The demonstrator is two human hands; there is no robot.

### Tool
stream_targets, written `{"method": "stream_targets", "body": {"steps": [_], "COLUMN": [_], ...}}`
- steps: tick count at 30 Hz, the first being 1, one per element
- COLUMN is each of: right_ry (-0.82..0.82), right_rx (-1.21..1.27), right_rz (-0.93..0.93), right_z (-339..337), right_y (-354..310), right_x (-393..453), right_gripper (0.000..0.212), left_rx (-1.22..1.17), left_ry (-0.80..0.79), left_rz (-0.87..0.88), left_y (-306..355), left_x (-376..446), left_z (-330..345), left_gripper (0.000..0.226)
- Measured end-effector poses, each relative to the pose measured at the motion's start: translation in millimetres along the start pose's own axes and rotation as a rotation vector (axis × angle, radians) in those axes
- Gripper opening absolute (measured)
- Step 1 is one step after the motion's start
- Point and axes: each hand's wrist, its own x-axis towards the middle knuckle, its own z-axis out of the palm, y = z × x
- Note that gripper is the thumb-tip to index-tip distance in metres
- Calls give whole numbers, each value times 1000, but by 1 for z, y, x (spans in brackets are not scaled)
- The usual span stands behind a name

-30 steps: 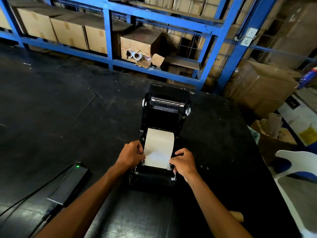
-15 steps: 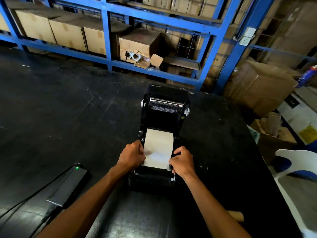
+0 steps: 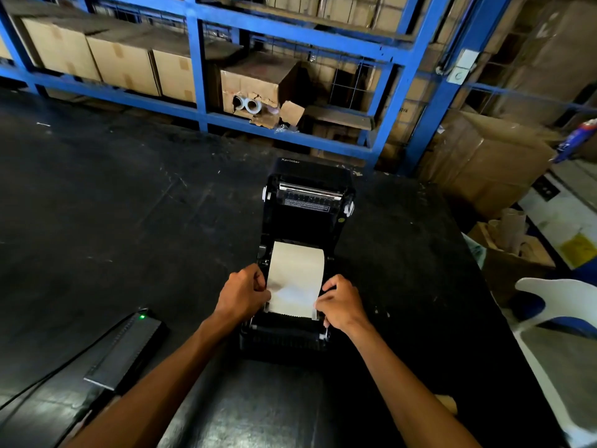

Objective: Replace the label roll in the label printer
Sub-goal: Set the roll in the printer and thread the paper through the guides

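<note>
Little has been moved since the earlier frames: both hands have been kept at the sides of the paper strip, with the fingers shifted only slightly. The left hand [image 3: 243, 294] is curled against the left edge of the label roll's [image 3: 295, 275] pulled-out sheet, its fingertips pinched on that edge. The right hand [image 3: 340, 303] is pressed to the right edge, fingers bent down at the small guide there; whether the paper itself is pinched cannot be told.

The label printer [image 3: 302, 253], a black plastic box, is seen standing in the middle of the bench [image 3: 113, 205] with its lid [image 3: 308, 195] swung up and back, a metal bar exposed across it. The cream, matt sheet is laid flat over the open bay and ends at a serrated near edge.

The bench top is black, scuffed and scratched, with dull reflections at the near side. A flat black power adapter [image 3: 127, 349] with a green light is placed at the near left, cables trailing from it. Beyond the far edge, blue steel racking [image 3: 197, 53] is stacked with brown cardboard boxes [image 3: 122, 64]; one torn box [image 3: 255, 88] shows white rolls inside. A white plastic chair [image 3: 562, 321] is seen at the right.
</note>
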Motion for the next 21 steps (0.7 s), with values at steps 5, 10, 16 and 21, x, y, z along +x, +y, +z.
{"method": "stream_targets", "body": {"steps": [5, 10, 16, 21], "right_ry": [19, 15, -3, -39], "right_rx": [82, 132, 107, 71], "right_rz": [22, 24, 0, -44], "right_z": [-8, -7, -5, -8], "right_y": [-1, 1, 3, 5], "right_x": [-1, -1, 0, 0], "right_gripper": [30, 32, 30, 28], "left_rx": [6, 40, 8, -29], "left_ry": [-55, -102, -76, -24], "left_rz": [6, 52, 53, 40], "left_y": [1, 3, -1, -5], "left_x": [4, 7, 6, 5], "left_z": [-3, -6, -4, 1], "left_gripper": [29, 32, 31, 28]}}
